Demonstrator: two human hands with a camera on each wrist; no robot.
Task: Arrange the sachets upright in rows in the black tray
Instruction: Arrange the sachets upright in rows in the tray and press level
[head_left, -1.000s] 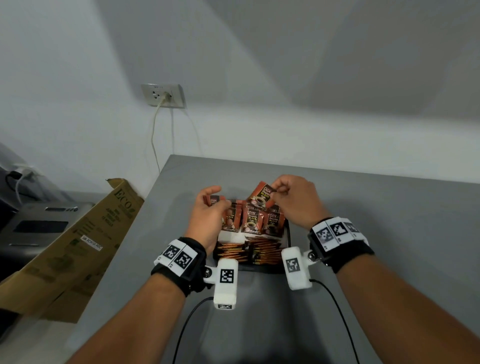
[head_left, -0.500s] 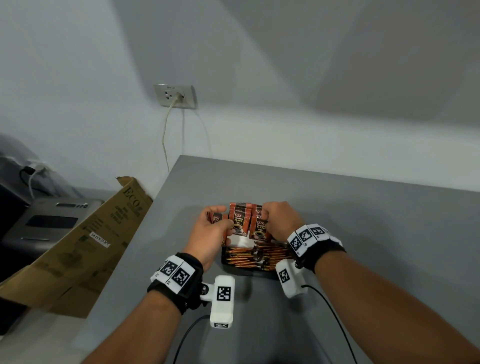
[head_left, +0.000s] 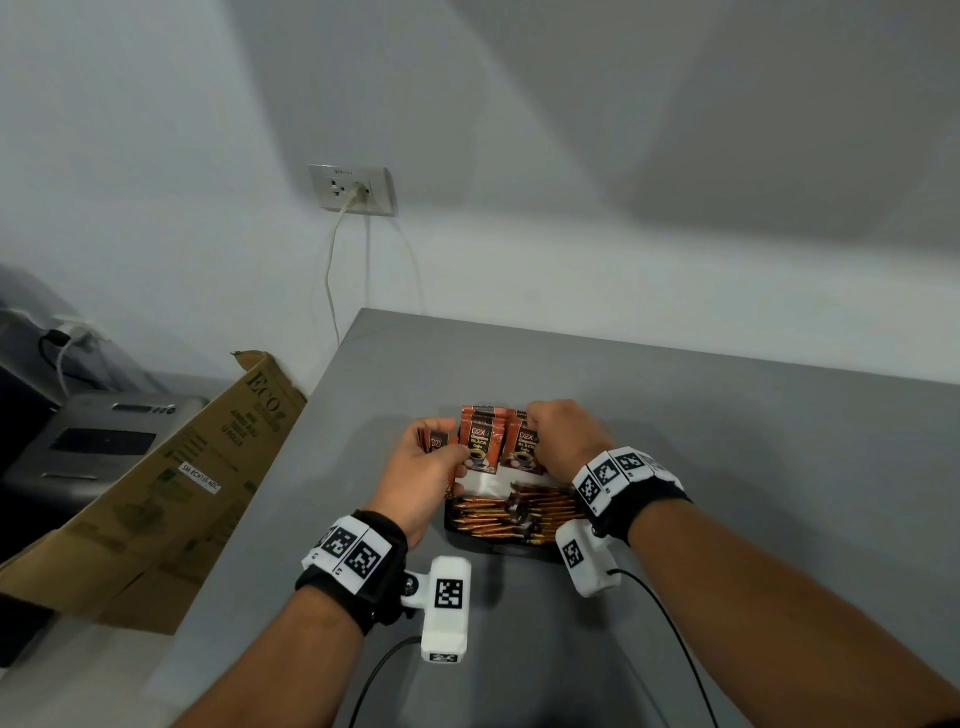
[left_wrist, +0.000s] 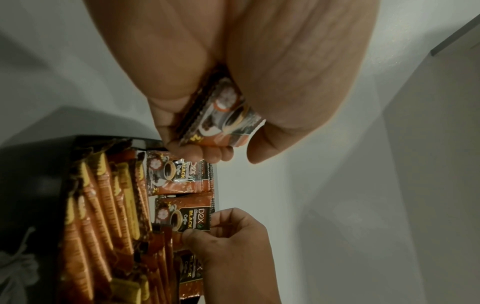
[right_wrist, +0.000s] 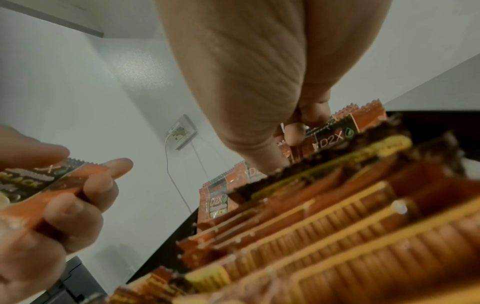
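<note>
A black tray (head_left: 498, 546) sits on the grey table, its near part filled with thin orange stick sachets (head_left: 511, 512). Orange-and-black coffee sachets (head_left: 480, 441) stand upright along its far side. My left hand (head_left: 423, 465) holds a small stack of these sachets (left_wrist: 221, 115) just left of the tray. My right hand (head_left: 563, 441) pinches the top of an upright sachet (right_wrist: 335, 131) in the back row, also visible as the middle sachet (left_wrist: 185, 216) in the left wrist view. The tray's far wall is hidden behind the sachets.
A flattened cardboard box (head_left: 171, 478) leans off the table's left edge beside a grey machine (head_left: 98, 441). A wall socket (head_left: 353, 189) with a hanging cord sits behind. The table (head_left: 753, 467) stretches right of the tray. Wrist-camera cables (head_left: 675, 639) trail toward me.
My right hand has brought its sachet down from above the tray into the upright back row. The left hand kept its stack and stayed beside the tray. The head view shifted slightly.
</note>
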